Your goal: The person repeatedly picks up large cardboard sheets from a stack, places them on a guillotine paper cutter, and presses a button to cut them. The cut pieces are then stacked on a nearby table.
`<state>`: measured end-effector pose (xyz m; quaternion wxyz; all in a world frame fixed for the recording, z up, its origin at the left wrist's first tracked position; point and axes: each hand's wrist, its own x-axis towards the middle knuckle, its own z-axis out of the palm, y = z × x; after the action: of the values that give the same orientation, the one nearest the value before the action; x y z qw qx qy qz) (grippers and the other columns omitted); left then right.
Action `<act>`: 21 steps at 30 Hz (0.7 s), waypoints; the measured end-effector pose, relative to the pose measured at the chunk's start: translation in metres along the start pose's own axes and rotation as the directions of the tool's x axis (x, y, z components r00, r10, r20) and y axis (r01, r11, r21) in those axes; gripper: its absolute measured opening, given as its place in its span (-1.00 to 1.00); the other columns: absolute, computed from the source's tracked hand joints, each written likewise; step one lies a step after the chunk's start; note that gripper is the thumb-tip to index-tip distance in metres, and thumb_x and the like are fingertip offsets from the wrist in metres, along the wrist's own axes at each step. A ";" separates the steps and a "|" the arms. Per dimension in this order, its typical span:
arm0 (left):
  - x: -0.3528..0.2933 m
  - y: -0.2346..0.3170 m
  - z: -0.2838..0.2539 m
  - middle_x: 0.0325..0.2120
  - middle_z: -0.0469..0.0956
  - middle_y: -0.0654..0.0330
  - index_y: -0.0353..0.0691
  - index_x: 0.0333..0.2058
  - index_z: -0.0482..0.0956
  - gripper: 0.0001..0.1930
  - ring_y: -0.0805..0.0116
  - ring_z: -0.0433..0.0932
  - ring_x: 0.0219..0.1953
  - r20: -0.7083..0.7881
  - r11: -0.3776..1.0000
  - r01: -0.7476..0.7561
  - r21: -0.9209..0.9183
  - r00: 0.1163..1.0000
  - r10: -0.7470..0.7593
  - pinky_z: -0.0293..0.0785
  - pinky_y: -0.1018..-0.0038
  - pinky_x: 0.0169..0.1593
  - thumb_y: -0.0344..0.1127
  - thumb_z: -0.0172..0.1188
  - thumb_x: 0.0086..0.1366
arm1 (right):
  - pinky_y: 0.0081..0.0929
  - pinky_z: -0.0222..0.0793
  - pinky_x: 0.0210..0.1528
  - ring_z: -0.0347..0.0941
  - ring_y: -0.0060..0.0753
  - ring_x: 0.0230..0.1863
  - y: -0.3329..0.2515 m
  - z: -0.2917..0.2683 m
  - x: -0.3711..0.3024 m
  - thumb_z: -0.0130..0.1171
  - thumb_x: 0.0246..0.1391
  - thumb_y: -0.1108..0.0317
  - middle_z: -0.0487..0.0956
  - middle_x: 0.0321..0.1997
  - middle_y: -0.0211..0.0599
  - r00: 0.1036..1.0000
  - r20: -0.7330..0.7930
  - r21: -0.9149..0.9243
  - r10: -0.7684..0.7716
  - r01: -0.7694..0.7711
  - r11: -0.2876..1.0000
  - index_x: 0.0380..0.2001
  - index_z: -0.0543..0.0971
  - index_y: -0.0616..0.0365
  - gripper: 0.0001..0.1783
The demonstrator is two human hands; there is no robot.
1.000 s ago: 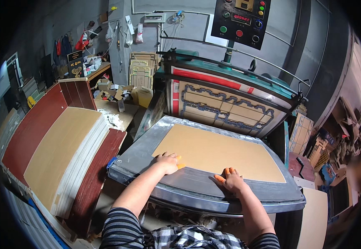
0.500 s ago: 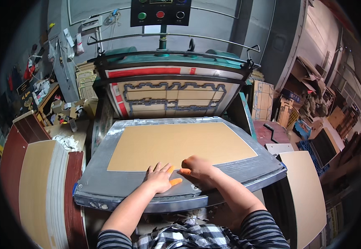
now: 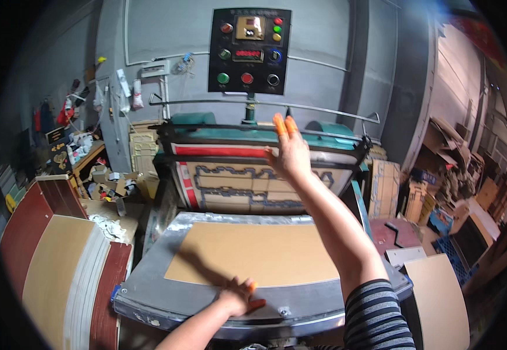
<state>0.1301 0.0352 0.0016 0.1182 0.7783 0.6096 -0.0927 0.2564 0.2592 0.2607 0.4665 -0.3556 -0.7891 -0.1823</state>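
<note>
Grey metal bed (image 3: 154,294), plain tan sheet (image 3: 265,251), pale-edged, shadowed at left

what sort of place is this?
Probably a die-cutting or packaging workshop: a tilted board with dark outlined strips stands behind a metal bed, a push-button panel rises above, and tan sheets are stacked at left.

Right hand (image 3: 292,154) gone from 6 o'clock edge of tan sheet (image 3: 265,251); now raised, pointing toward 12. Control panel (image 3: 249,65), earlier cut off, now wholly visible at 12.
</note>
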 end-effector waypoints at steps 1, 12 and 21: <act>0.001 -0.005 0.011 0.27 0.21 0.21 -0.04 0.23 0.28 -0.15 0.00 0.09 0.31 -0.116 0.999 -0.036 -0.020 0.993 0.034 0.05 -0.02 0.27 0.50 -0.24 0.20 | 0.01 0.20 0.20 0.14 0.09 0.31 -0.001 0.001 0.031 0.25 -0.01 0.16 0.13 0.36 0.11 0.998 0.001 -0.081 0.056 -0.056 0.995 0.37 0.08 -0.02 -0.10; -0.001 0.001 0.044 0.08 0.46 0.26 -0.12 -0.02 0.57 -0.31 -0.02 0.37 0.11 -0.632 0.984 -0.137 -0.112 0.774 0.036 0.22 -0.09 0.09 0.34 0.13 0.09 | -0.11 0.33 0.16 0.32 -0.02 0.25 0.001 -0.002 0.143 0.21 -0.08 0.23 0.15 0.40 -0.14 0.911 0.197 -0.364 0.363 -0.276 0.890 0.30 0.25 -0.17 -0.21; 0.005 -0.004 0.009 0.29 0.18 0.20 -0.10 0.23 0.31 -0.18 0.03 0.10 0.30 -0.239 0.988 -0.081 -0.128 0.970 0.049 -0.09 0.02 0.31 0.43 -0.19 0.23 | 0.03 0.24 0.23 0.32 0.11 0.21 -0.034 -0.122 -0.009 0.23 0.06 0.24 0.33 0.27 0.01 0.921 -0.040 -0.134 -0.389 0.380 0.915 0.22 0.35 0.04 -0.37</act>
<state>0.1274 0.0383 -0.0091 0.1014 0.7934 0.5985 0.0462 0.3087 0.1573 0.3149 0.4243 -0.2156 -0.8150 -0.3307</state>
